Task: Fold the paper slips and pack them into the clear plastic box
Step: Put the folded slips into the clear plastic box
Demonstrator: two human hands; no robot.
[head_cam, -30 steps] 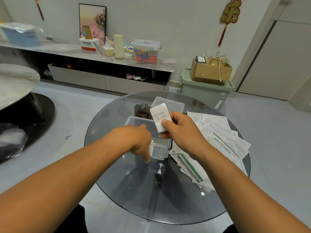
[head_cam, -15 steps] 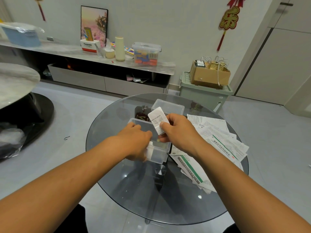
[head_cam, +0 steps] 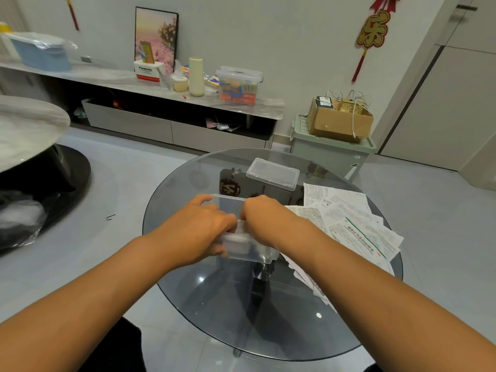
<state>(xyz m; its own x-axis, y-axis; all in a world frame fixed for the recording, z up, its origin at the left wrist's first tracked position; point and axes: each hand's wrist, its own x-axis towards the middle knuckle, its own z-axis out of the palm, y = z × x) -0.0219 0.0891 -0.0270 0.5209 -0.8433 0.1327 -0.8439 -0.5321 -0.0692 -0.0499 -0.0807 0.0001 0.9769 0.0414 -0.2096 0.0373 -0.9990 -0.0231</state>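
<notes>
head view: both hands at the clear box

head cam: we see the clear plastic box (head_cam: 245,247) mid round glass bench (head_cam: 188,304). left hand (head_cam: 200,232) grips its left wall, fingers curled round it. right hand (head_cam: 264,218) dips inside; can't tell its grip state. unfolded paper slips (head_cam: 357,226) lie just right of box, lid (head_cam: 272,174) behind it.

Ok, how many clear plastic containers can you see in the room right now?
3: the open box under both hands, its lid behind it on the glass table, and a lidded bin on the sideboard. Others may be hidden.
</notes>
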